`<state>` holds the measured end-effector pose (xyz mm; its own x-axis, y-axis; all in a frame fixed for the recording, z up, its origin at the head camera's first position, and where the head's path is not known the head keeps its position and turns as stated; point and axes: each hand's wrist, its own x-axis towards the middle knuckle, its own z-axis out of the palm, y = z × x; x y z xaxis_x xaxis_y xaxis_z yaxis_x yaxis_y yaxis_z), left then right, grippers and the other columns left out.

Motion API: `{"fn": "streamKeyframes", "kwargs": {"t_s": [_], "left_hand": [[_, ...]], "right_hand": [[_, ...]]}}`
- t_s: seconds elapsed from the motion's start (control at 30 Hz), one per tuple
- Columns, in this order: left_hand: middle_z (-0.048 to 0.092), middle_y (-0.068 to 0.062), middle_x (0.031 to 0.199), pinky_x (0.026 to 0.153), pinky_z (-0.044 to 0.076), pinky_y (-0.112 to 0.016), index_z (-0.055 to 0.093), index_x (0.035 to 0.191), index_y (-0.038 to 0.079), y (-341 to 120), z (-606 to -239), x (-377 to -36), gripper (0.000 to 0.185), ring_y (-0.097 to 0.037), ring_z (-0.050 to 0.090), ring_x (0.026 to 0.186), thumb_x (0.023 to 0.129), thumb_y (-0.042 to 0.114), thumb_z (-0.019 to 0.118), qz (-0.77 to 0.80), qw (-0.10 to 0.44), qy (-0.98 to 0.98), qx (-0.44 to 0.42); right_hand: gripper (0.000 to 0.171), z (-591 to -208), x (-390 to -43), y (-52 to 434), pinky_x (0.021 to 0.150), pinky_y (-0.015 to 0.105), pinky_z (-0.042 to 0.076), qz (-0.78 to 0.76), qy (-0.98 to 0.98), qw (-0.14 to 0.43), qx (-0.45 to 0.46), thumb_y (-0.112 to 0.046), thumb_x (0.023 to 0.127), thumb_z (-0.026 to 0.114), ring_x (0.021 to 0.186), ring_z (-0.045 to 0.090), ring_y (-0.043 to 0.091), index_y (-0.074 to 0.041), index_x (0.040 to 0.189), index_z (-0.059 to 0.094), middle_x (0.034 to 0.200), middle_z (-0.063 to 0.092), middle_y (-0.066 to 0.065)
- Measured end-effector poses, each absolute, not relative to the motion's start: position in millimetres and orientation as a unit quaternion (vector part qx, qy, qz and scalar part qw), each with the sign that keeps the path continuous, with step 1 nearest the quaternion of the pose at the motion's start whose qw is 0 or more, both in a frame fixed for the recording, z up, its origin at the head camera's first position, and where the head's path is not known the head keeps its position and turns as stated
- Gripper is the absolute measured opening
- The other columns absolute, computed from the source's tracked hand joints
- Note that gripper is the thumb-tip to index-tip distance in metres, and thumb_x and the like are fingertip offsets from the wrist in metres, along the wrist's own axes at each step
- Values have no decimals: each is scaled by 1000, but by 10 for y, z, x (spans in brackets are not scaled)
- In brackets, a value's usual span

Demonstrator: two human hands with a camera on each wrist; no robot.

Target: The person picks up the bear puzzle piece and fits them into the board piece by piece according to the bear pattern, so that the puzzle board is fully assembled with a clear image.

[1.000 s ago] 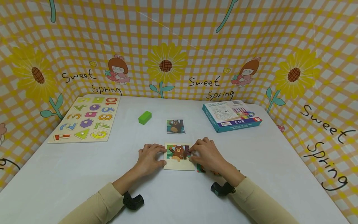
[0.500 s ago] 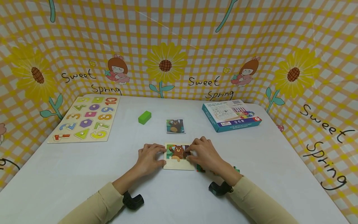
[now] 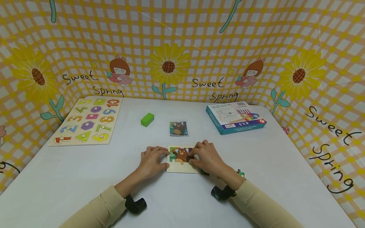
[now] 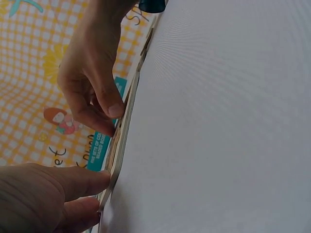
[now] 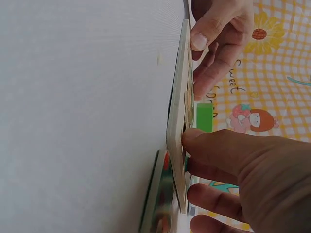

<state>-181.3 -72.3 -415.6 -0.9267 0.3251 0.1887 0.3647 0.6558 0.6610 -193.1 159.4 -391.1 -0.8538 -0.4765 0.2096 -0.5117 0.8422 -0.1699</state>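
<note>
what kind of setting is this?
Likely a staged tabletop play area for children's toys: a sunflower "Sweet Spring" backdrop wraps a white table with a number board and bear puzzle.

A puzzle tray [image 3: 182,168] is lying near the table's [image 3: 285,164] front edge, flanked by the left hand [image 3: 152,161] and right hand [image 3: 208,156]. Behind it a card [image 3: 178,128] is lying; a number board [image 3: 88,122] is sitting toward the back left corner, a box [image 3: 235,117] toward the back right.
</note>
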Motion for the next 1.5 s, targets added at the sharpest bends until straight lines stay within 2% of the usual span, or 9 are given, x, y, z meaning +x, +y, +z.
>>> {"fn": "streamKeyframes", "kwargs": {"t_s": [0.47,0.83,1.2,1.5], "left_hand": [[55,1,114,84,22,-49,64,107,10,-726,-4164,-1815,38,-26,37,106,71,18,72,-368,31,-909,-193],[55,1,115,84,23,-48,64,107,11,-727,-4167,-1819,39,-26,37,107,71,19,72,-363,35,-911,-191],[55,1,115,84,23,-48,64,107,11,-728,-4175,-1818,39,-26,37,107,71,19,73,-363,37,-911,-191],[54,1,115,84,23,-48,64,108,11,-727,-4162,-1811,39,-26,37,107,71,19,72,-361,33,-912,-190]], "right_hand": [[17,-3901,-1937,1677,72,37,32,109,-959,75,250,-30,72,73,84,42,18,-20,85,71,89,57,-3],[29,-3798,-1716,1931,73,37,33,98,-973,39,207,-34,69,74,86,43,19,-16,90,71,92,58,-1],[28,-3865,-1507,2108,70,34,31,109,-969,43,215,-34,63,79,82,41,16,-18,85,71,86,57,-5],[26,-3920,-1494,2138,70,34,31,111,-966,59,227,-32,63,79,81,40,14,-19,84,71,85,55,-7]]}}
